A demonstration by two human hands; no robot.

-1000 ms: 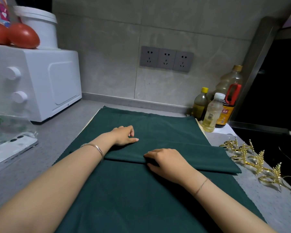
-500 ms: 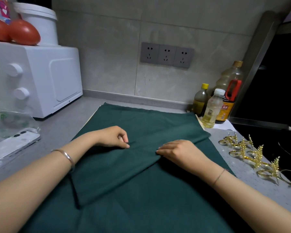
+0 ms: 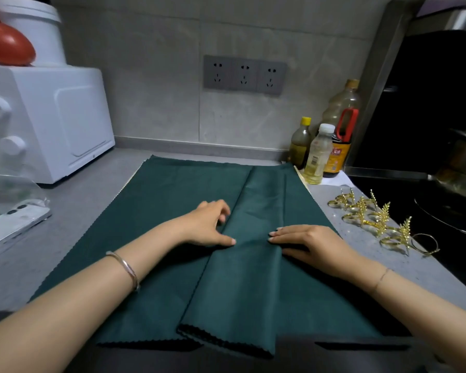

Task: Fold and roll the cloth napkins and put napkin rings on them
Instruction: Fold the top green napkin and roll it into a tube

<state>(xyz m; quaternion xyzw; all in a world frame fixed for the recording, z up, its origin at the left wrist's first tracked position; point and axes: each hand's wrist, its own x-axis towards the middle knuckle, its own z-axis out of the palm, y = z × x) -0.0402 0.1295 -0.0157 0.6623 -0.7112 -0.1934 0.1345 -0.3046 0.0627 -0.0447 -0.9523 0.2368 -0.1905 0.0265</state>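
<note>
Pressing flat on the folded napkin strip (image 3: 242, 278), the right hand (image 3: 310, 244) lays straight fingers on its right edge. The left hand (image 3: 206, 224) sits opposite, thumb on the left edge, fingers curled and blurred, so I cannot tell if it pinches. Uneven pull could skew the strip or drag the spread cloth (image 3: 159, 211) beneath. Napkin rings (image 3: 374, 219) lie beyond the right hand.

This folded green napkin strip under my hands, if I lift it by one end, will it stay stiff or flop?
Probably flop: the folded napkin lies limp with soft, rounded folds, not crisp creases. Its layers may slide open, since only the left hand and right hand press them flat. It looks thin, so likely light.
</note>
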